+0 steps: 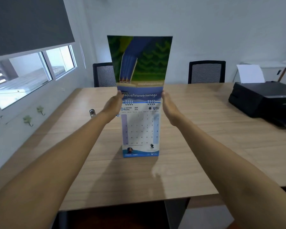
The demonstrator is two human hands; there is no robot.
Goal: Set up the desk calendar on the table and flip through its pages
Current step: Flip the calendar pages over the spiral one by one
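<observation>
Left hand [113, 103], fingers pinching the left edge of a raised page [140, 63], desk calendar [140, 129] upright on the table [196, 129] between both hands, April sheet facing, right hand [169, 108] gripping the page's right edge, black printer [262, 100] far right.

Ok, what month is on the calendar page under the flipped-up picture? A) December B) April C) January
B: the calendar standing on the table shows "04 APRIL" in its header, while both hands, left and right, hold the picture page raised above the rings.
</observation>
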